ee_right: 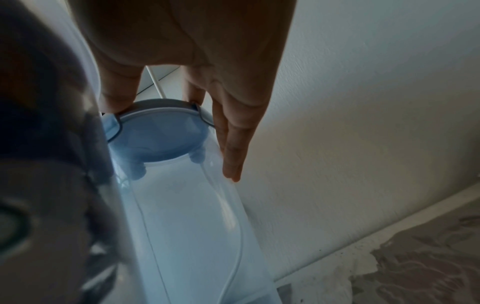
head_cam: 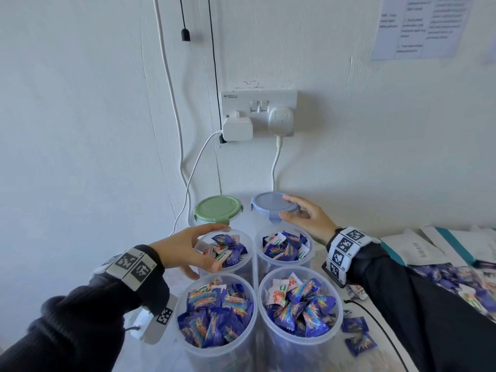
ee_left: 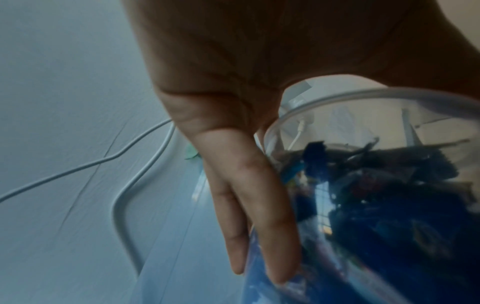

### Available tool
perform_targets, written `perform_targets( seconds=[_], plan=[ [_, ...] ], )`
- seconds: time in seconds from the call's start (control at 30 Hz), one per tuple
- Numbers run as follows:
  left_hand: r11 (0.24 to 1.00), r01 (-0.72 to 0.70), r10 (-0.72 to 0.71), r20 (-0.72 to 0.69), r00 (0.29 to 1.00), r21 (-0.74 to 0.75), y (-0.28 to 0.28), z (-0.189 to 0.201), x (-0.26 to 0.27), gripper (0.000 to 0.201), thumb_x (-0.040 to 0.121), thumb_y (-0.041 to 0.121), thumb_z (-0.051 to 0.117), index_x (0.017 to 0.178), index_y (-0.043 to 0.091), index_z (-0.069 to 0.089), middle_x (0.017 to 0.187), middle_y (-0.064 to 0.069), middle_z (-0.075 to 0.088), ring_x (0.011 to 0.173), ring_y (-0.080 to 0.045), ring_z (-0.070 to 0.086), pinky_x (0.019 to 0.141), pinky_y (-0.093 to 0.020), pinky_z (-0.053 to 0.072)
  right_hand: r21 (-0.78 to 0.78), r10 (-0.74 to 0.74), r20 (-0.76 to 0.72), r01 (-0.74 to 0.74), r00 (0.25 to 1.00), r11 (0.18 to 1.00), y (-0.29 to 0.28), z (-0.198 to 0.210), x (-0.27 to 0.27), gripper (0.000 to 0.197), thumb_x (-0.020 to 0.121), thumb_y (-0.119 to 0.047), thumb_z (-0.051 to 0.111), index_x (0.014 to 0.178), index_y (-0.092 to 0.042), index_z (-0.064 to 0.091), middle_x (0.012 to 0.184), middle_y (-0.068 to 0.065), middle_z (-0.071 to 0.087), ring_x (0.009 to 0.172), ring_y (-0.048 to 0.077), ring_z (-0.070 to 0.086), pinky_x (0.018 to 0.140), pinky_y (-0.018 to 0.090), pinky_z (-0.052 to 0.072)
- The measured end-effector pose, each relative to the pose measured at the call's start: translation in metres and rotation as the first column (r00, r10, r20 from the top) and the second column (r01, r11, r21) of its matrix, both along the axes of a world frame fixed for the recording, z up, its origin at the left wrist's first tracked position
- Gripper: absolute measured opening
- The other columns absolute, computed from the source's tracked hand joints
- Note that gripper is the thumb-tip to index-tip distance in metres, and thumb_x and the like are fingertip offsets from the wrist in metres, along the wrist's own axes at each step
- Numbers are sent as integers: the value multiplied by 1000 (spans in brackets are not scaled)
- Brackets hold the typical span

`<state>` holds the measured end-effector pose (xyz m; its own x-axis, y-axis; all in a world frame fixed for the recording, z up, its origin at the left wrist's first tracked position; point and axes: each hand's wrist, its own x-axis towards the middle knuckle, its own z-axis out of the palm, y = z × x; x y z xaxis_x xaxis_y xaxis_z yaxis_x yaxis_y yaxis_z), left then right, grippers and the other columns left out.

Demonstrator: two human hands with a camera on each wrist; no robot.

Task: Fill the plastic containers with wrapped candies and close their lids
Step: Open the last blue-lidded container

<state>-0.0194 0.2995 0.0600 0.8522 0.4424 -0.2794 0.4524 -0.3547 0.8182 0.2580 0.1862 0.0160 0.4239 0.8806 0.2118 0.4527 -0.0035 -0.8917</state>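
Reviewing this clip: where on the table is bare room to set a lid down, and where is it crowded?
Bare table lies left of the near-left open container, under the left hand. The six containers stand packed together; loose candies and a black cable clutter the right.

You cannot read the print on the paper sheet (head_cam: 421, 25) taped to the wall; its top runs off the head view. The loose candies (head_cam: 453, 285) on the desk at right are smeared by blur. The bottom edge cuts off both near containers (head_cam: 214, 353). In the left wrist view your left hand (ee_left: 249, 127) hides most of the green lid (ee_left: 191, 153). In the right wrist view the container at far left (ee_right: 46, 164) is a dark blur.
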Motion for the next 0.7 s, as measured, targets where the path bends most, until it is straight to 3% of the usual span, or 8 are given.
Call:
perform_targets(
  seconds=[0.2, 0.37, 0.47, 0.57, 0.63, 0.7],
  plan=[
    [999, 11, -9, -33, 999, 52, -5, 5, -2, 117, 23, 71, 81, 128, 53, 32, 116, 5, 60, 96, -13, 64, 63, -23, 54, 16, -36, 26, 36, 999, 999, -8, 0, 3, 44, 82, -40, 67, 123, -41, 50, 128, -8, 49, 126, 17, 45, 106, 35, 37],
    [991, 14, -8, -50, 999, 130, -11, 14, -6, 112, 20, 78, 75, 122, 56, 34, 116, 10, 56, 98, -10, 62, 68, -24, 56, 75, -47, 16, 46, 999, 996, -25, 6, 5, 59, 64, -58, 65, 120, -43, 53, 124, -12, 50, 122, 17, 47, 101, 48, 44],
    [980, 13, 3, -78, 997, 198, -15, 19, -8, 117, 19, 83, 71, 125, 51, 34, 119, 9, 57, 100, -10, 62, 76, -25, 55, 119, -88, 55, 81, 995, 990, -40, 13, 6, 58, 71, -51, 66, 125, -36, 53, 135, -6, 50, 124, 18, 47, 104, 40, 41],
    [940, -9, 50, -112, 992, 341, -23, 29, -13, 124, 18, 84, 67, 130, 37, 40, 126, 4, 54, 107, -12, 56, 92, -24, 43, 172, -114, 58, 103, 992, 980, -57, 22, 9, 48, 78, -37, 69, 124, -36, 53, 136, -7, 50, 126, 17, 47, 104, 31, 39],
    [905, -44, 90, -91, 992, 424, -32, 39, -18, 121, 18, 84, 64, 126, 35, 44, 126, 4, 52, 109, -11, 51, 92, -21, 38, 211, -133, 49, 120, 990, 970, -71, 29, 10, 47, 77, -35, 71, 121, -37, 53, 133, -9, 52, 125, 17, 49, 105, 33, 41],
    [872, -62, 89, -32, 996, 486, -46, 53, -23, 119, 13, 93, 54, 119, 38, 46, 120, 8, 54, 108, -8, 52, 89, -18, 38, 240, -143, 49, 127, 989, 962, -88, 37, 11, 49, 75, -37, 71, 121, -37, 54, 132, -9, 53, 124, 16, 50, 102, 32, 43]
  ],
)
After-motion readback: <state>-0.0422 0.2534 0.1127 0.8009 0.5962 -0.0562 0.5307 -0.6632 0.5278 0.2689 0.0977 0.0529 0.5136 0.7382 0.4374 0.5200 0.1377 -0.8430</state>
